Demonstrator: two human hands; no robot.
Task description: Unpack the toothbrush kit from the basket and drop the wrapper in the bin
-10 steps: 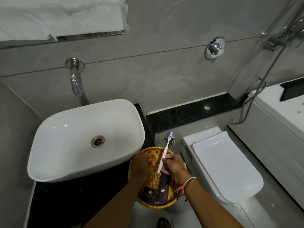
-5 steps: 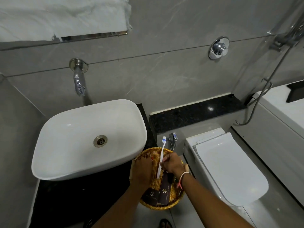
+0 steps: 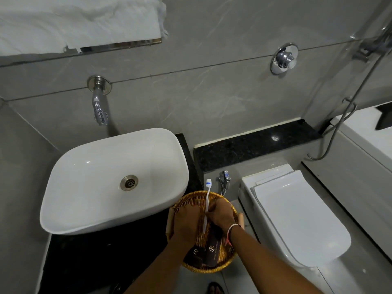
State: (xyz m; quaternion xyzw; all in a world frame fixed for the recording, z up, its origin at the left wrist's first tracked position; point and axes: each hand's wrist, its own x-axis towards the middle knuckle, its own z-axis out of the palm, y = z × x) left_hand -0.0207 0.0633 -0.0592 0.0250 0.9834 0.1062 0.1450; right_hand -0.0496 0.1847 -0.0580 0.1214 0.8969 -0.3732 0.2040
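The round woven yellow wicker basket (image 3: 228,258) sits at the right end of the black stone surface (image 3: 89,259), just beside the white oval ceramic basin (image 3: 101,177), and part of it hangs past the edge above the grey floor. Inside it I count two dark brown flat packets (image 3: 210,254) with a small pale logo on each, lying side by side toward the near rim; my hands cover the rest of the inside, so I cannot tell what else is in there. There is one white plastic toothbrush (image 3: 207,203) with a blue band near its bristle head, already out of any wrapper, standing nearly upright with the head poking up past the far rim of the basket. My right hand (image 3: 220,214) holds that toothbrush: its fingers are curled tight round the middle of the handle, and the lower end of the handle points down into the basket. My left hand (image 3: 185,224) is over the left side of the basket, fingers bent down and drawn close together; whether they grip anything I cannot tell, since the back of the hand hides them. A pink and white band sits on my right wrist. The basin holds nothing but its one metal drain, and the white toilet (image 3: 297,217) to the right has its lid closed
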